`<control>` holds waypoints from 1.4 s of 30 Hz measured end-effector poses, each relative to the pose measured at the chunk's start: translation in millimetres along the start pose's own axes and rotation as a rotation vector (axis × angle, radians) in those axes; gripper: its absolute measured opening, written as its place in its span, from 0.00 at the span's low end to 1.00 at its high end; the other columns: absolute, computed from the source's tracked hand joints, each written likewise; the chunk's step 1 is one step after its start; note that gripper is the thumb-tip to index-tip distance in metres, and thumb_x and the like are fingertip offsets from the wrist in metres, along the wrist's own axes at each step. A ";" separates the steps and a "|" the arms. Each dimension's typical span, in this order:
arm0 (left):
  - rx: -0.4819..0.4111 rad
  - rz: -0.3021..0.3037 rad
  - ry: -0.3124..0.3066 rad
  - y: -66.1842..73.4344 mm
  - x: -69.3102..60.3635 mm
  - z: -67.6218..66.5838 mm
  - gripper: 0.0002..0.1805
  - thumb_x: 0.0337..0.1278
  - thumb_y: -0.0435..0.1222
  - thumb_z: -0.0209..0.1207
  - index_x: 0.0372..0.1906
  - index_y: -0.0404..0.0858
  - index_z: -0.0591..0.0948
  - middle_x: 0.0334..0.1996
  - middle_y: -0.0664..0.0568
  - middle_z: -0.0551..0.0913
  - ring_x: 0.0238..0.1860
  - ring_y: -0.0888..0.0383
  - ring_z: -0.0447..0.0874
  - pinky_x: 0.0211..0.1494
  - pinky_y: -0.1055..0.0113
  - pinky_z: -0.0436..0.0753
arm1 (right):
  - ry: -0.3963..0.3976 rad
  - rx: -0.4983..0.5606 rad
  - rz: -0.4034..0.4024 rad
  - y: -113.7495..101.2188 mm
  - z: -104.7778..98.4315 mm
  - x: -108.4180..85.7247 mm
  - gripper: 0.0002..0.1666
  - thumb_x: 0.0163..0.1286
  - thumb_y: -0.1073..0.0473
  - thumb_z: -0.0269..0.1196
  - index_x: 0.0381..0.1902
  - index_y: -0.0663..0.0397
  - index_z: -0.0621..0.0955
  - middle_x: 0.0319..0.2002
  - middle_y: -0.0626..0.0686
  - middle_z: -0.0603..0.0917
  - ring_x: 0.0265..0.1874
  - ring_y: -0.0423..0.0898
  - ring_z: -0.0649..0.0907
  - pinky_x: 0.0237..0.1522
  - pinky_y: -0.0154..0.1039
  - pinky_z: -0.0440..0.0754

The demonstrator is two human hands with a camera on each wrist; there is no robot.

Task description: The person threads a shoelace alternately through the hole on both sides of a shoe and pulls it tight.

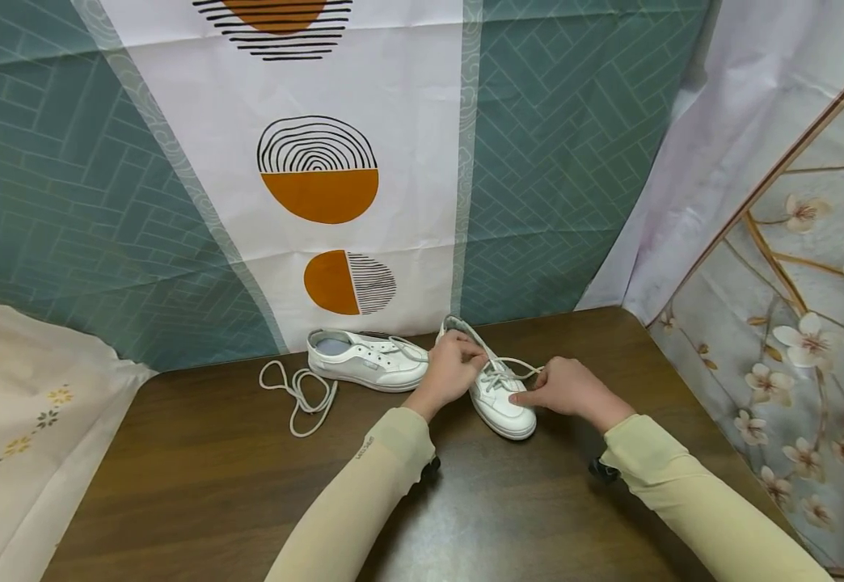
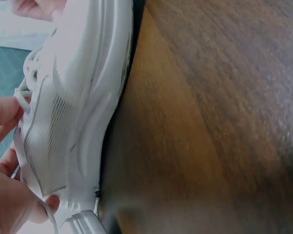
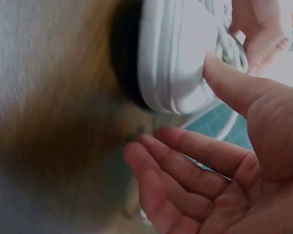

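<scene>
A white lace-up shoe (image 1: 504,412) stands on the table, toe towards me. Over its upper part, my left hand (image 1: 454,368) pinches the white shoelace (image 2: 23,100) near the eyelets; another stretch of lace crosses a fingertip lower in the left wrist view. My right hand (image 1: 566,390) is beside the toe, its thumb touching the toe cap (image 3: 190,73). In the right wrist view its other fingers are loosely bent and apart from the shoe. A loop of lace (image 1: 524,364) runs from the shoe to the right hand and passes partly behind its fingers.
A second white shoe (image 1: 371,362) lies to the left, toe pointing right, near the back edge. A loose white lace (image 1: 300,394) is coiled beside its heel on the brown wooden table (image 1: 211,485). Patterned cloth (image 1: 538,162) hangs behind, and a floral panel (image 1: 793,388) borders the right side.
</scene>
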State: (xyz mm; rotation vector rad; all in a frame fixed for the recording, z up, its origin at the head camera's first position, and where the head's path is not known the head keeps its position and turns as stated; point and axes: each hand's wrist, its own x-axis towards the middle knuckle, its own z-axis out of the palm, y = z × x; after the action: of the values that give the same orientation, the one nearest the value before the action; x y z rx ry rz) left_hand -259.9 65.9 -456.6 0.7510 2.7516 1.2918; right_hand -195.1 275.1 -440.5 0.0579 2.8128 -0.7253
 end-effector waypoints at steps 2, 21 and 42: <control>-0.036 0.016 0.012 -3.3 -0.8 0.0 0.08 0.58 0.39 0.59 0.35 0.45 0.88 0.43 0.55 0.76 0.47 0.60 0.73 0.55 0.60 0.71 | -0.024 0.022 0.000 -2.8 5.3 1.5 0.28 0.47 0.32 0.68 0.09 0.48 0.79 0.08 0.40 0.64 0.12 0.39 0.63 0.16 0.34 0.60; -0.221 -0.088 0.190 -8.4 -2.1 -29.7 0.12 0.61 0.42 0.57 0.39 0.41 0.86 0.38 0.55 0.86 0.40 0.60 0.80 0.42 0.65 0.78 | 0.052 0.048 -0.049 -13.5 13.5 14.4 0.14 0.57 0.48 0.67 0.33 0.51 0.86 0.19 0.45 0.80 0.20 0.43 0.73 0.23 0.34 0.70; 0.615 0.337 0.052 -17.7 -20.6 -91.5 0.10 0.65 0.45 0.52 0.38 0.43 0.77 0.26 0.55 0.79 0.32 0.55 0.78 0.39 0.61 0.74 | 0.129 0.105 -0.074 -8.1 18.0 14.3 0.25 0.53 0.51 0.69 0.49 0.56 0.83 0.43 0.54 0.86 0.39 0.46 0.82 0.34 0.38 0.80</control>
State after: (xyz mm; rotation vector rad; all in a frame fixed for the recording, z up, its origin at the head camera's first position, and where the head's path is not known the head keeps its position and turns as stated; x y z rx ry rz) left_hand -268.0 -18.7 -413.0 1.2661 3.1865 0.4534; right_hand -205.9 259.1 -455.4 0.0189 2.9094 -0.9174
